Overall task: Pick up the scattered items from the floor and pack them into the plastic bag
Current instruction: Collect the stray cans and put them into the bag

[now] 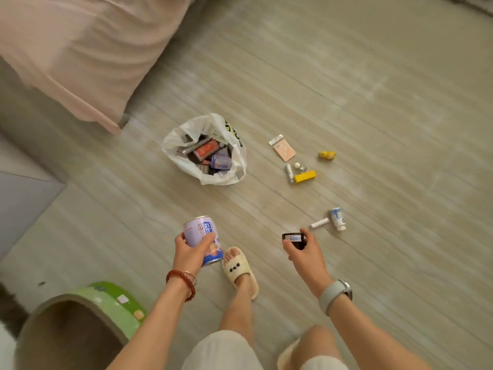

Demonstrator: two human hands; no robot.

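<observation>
A white plastic bag (234,145) lies open on the floor ahead, holding several boxes and packets. My left hand (190,251) grips a purple and blue can (204,237). In my right hand (306,253) is a small black jar (293,240). Loose on the floor to the right lie a small card packet (284,149), a yellow toy (327,155), a yellow box (305,176), a white tube (289,172), a small round white piece (297,165), a white stick (319,223) and a blue and white bottle (338,218).
A bed with a pink cover (80,57) fills the upper left. A green round tub (106,311) stands at the lower left. My foot in a cream slipper (240,268) is between my hands. Open wooden floor stretches to the right.
</observation>
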